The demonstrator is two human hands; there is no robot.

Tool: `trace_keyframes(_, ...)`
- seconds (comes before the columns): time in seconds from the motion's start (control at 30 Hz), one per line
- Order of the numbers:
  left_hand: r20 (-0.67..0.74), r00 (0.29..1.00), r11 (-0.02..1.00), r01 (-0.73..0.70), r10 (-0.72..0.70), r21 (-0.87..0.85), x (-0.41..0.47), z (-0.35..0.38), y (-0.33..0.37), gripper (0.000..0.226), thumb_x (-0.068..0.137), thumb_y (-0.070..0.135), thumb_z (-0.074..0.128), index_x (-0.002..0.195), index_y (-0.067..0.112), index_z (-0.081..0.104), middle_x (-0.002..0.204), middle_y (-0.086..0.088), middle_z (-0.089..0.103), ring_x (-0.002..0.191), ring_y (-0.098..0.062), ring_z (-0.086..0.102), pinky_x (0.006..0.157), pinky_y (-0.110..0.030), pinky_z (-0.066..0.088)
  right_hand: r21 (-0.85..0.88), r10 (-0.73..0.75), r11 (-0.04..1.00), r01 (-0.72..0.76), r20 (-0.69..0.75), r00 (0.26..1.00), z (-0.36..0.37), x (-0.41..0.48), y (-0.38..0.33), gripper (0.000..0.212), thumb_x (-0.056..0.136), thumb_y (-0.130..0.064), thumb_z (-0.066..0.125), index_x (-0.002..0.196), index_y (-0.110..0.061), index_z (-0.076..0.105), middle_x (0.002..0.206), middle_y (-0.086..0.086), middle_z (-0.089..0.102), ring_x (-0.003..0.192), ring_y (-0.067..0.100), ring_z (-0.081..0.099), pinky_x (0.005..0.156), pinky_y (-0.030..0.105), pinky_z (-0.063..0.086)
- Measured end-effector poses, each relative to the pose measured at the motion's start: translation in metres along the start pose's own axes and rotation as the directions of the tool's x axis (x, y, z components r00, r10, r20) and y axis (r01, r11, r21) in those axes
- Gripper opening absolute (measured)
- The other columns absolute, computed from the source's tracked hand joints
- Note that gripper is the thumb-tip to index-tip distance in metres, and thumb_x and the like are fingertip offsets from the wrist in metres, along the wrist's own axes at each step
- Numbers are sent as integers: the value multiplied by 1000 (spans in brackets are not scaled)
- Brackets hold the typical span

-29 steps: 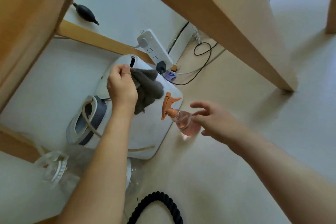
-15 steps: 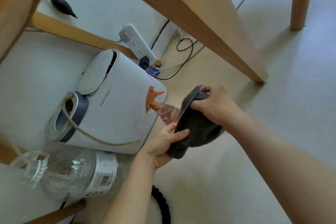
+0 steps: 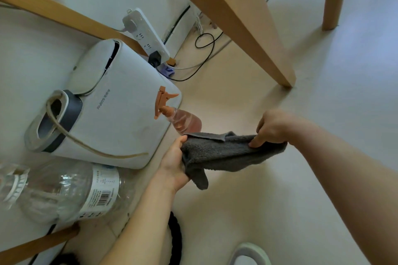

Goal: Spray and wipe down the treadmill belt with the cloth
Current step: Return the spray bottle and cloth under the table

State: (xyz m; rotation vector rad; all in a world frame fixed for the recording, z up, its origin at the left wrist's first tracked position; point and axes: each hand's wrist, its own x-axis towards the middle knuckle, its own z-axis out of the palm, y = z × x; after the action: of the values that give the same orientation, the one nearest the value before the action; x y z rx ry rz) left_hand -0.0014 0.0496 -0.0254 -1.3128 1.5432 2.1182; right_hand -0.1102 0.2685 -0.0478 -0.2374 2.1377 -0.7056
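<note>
A grey cloth (image 3: 224,153) hangs stretched between both my hands above the pale floor. My left hand (image 3: 174,163) grips its left end, my right hand (image 3: 271,128) pinches its right end. Just behind the cloth stands a spray bottle (image 3: 183,121) with pink liquid and an orange trigger head, leaning against a white appliance (image 3: 120,118). No treadmill belt shows in this view.
A large clear plastic water bottle (image 3: 64,189) lies at the left. A white power strip (image 3: 146,34) and black cables (image 3: 202,45) lie by the wall. Wooden table legs (image 3: 243,28) cross overhead. A black rope (image 3: 175,236) lies near my left forearm.
The cloth came off the white appliance; my right hand took one end, and both hands have pulled it out sideways. The view has shifted closer and lower.
</note>
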Motion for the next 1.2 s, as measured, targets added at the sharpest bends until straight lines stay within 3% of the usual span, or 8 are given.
trace_keyframes(0.2, 7, 999, 997, -38, 38, -64, 1, -10, 8, 42, 100, 43, 43, 110, 9, 66, 98, -14, 67, 86, -26, 64, 77, -36, 53, 235, 33, 971, -49, 71, 997, 10, -5, 31, 22, 89, -35, 72, 92, -13, 72, 96, 7, 68, 95, 24, 60, 79, 34, 47)
trace_keyframes(0.3, -13, 999, 996, -48, 48, -80, 3, -12, 8, 40, 101, 36, 40, 99, 8, 68, 87, -13, 70, 74, -23, 68, 65, -31, 57, 829, -14, 550, -104, 134, 991, 21, -11, 32, 7, 97, -24, 62, 97, -17, 64, 112, 10, 62, 107, 25, 59, 90, 42, 48)
trace_keyframes(0.4, -77, 994, 997, 69, -72, -45, 2, -16, -1, 40, 98, 31, 39, 93, 7, 69, 84, -16, 72, 74, -29, 70, 67, -36, 56, 981, 39, 183, -60, 54, 998, 22, -10, 27, 12, 99, -11, 57, 110, -17, 55, 116, 15, 57, 98, 28, 62, 77, 39, 52)
trace_keyframes(0.67, -94, 995, 999, 39, -37, 17, 3, -5, -30, 56, 74, 45, 78, 115, 9, 68, 109, -19, 73, 108, -37, 66, 97, -52, 52, 767, 1, 641, 33, -44, 999, -9, -19, 15, 87, 82, 1, 75, 148, -38, 35, 135, 10, 39, 120, 37, 50, 89, 45, 55)
trace_keyframes(0.77, -101, 992, 995, -84, 79, -45, 10, -4, -18, 47, 89, 49, 62, 122, 15, 67, 118, -16, 70, 113, -34, 64, 96, -51, 53, 673, 73, 727, 140, -278, 958, -22, -21, 13, 81, 81, -5, 77, 149, -24, 38, 140, 9, 44, 127, 32, 47, 108, 47, 44)
trace_keyframes(0.97, 15, 937, 928, -343, 349, -146, 6, -15, 7, 28, 97, 27, 55, 123, 21, 66, 125, -10, 67, 124, -27, 56, 111, -42, 39, 658, 43, 684, 316, -469, 882, -18, -22, 11, 56, 89, -16, 72, 138, -19, 44, 131, 10, 51, 111, 27, 58, 84, 37, 55)
trace_keyframes(1.1, -172, 969, 969, -143, 179, 202, 12, -31, -38, 14, 93, 17, 63, 104, 24, 62, 105, 8, 63, 115, -16, 47, 111, -39, 31, 529, 48, 819, 224, -452, 891, 29, -16, 32, 58, 85, -15, 76, 137, -17, 49, 135, 13, 57, 122, 30, 57, 104, 42, 48)
trace_keyframes(1.2, -236, 969, 967, 129, -76, 219, 16, -45, -80, 17, 82, 21, 74, 96, 15, 66, 93, -5, 57, 78, -16, 50, 71, -29, 45, 317, 125, 949, -3, -366, 922, 67, -13, 55, 45, 89, -14, 68, 132, -13, 54, 130, 14, 61, 120, 31, 57, 98, 32, 44)
